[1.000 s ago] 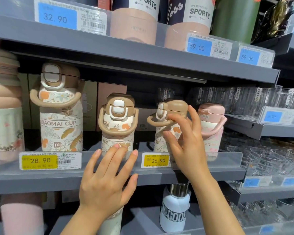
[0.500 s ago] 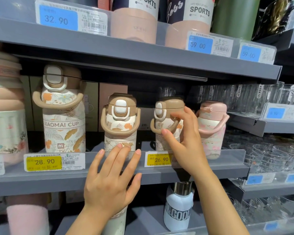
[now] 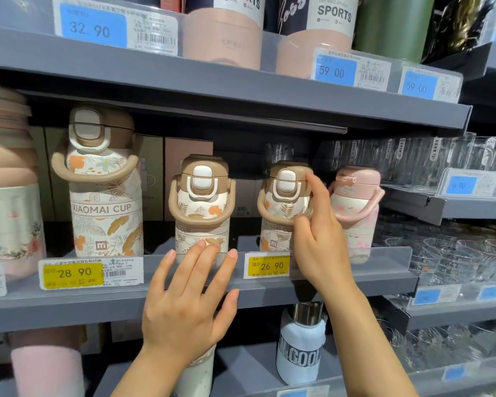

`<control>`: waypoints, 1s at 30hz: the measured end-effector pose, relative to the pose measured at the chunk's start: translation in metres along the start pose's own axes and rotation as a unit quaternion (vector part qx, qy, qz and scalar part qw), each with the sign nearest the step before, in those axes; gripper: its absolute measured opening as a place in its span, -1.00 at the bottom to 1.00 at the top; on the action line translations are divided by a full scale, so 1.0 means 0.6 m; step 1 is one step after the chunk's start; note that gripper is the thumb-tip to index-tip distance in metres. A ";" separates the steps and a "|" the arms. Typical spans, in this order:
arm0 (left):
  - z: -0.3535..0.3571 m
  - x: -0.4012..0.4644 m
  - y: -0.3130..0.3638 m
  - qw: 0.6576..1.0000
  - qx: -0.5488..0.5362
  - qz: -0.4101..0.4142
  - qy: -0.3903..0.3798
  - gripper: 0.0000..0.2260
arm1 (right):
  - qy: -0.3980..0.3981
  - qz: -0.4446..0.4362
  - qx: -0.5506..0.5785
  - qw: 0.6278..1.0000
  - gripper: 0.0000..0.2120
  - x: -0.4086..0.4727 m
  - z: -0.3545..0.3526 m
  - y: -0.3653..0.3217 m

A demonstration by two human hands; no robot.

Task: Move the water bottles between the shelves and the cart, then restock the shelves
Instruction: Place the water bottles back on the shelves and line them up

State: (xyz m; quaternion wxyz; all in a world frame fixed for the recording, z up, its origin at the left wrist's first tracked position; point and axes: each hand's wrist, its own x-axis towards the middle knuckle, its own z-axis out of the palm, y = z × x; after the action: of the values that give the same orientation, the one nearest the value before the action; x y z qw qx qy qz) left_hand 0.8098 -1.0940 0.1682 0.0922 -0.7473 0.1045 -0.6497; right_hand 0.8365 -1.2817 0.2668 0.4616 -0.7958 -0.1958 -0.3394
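On the middle grey shelf [image 3: 69,308] stand a tall floral bottle [image 3: 103,196] with a brown lid, two small matching bottles and a small pink one [image 3: 355,202]. My right hand [image 3: 318,242] grips the right small brown bottle [image 3: 281,196] from its right side, with a finger up at the lid and the thumb on the body. The bottle stands upright, its white latch facing me. My left hand [image 3: 184,299] lies open with straight fingers on the clear front rail, just before the middle small bottle [image 3: 202,202].
Pink-based sports bottles [image 3: 224,38] and a green one fill the shelf above. A white sleeved bottle [image 3: 299,356] stands on the shelf below. Glass cups [image 3: 455,253] crowd the shelves to the right. Boxes stand behind the bottles.
My right hand has turned the right small brown bottle so its latch faces front instead of left. My left hand stays on the rail.
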 end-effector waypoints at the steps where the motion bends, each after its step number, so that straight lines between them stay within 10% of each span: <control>1: 0.001 0.000 0.000 1.000 0.001 0.000 0.000 -0.59 | -0.001 0.005 0.006 1.000 -0.35 0.002 -0.002 -0.002; 11: 0.001 0.000 0.001 1.000 0.003 -0.001 0.003 -0.59 | 0.030 0.036 -0.037 0.998 -0.49 0.000 -0.008 -0.014; 18: -0.003 0.000 0.000 1.000 -0.004 -0.003 -0.007 -0.58 | 0.060 0.050 -0.200 0.977 -0.01 -0.001 0.037 -0.022; 30: 0.002 0.000 0.001 1.000 0.004 0.000 0.006 -0.59 | -0.001 0.008 -0.094 0.996 0.01 0.012 0.018 -0.006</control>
State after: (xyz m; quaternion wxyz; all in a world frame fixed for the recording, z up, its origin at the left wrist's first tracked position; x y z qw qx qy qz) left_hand 0.8109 -1.0944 0.1680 0.0944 -0.7432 0.1027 -0.6544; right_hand 0.8430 -1.2704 0.2706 0.3875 -0.8375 -0.1575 -0.3515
